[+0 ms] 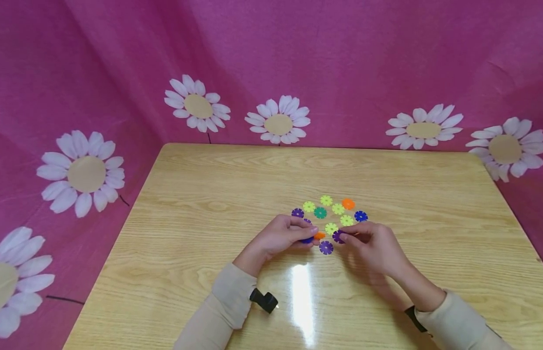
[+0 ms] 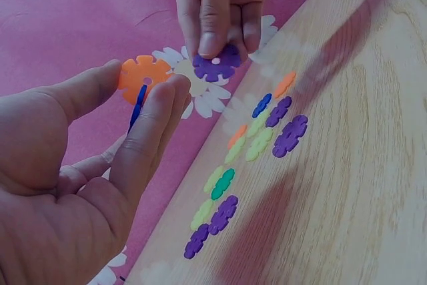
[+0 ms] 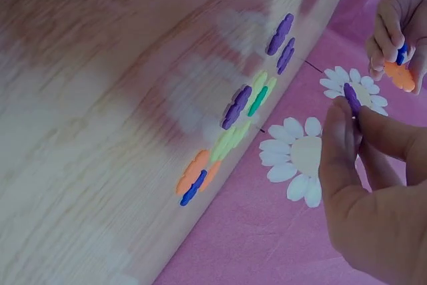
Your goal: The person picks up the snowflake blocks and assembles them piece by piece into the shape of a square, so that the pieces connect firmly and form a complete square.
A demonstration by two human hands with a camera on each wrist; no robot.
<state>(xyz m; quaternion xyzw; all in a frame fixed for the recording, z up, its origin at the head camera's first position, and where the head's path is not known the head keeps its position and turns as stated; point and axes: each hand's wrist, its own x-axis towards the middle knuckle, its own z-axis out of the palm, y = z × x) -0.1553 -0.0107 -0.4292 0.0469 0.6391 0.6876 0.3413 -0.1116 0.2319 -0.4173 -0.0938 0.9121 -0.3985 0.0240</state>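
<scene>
Purple disc [image 1: 338, 236]: pinched, apart from the orange-and-blue pair

Right hand [image 1: 378, 245]: thumb and fingers [image 3: 387, 131] gripped the purple disc by its edge, raised above the desk [image 1: 166, 243]. Left hand [image 1: 280, 236]: gripped the orange disc [image 2: 139, 68] and blue disc [image 2: 137, 108], the blue edge-on to the orange, apparently slotted in. Loose discs [image 1: 338, 209] lay spread on the desk. Judgement: a clean fit called for fingers kept off the mating notch, slots lined up edge-on, the pair held steady and straight pressure; a skewed push risked jamming.
</scene>
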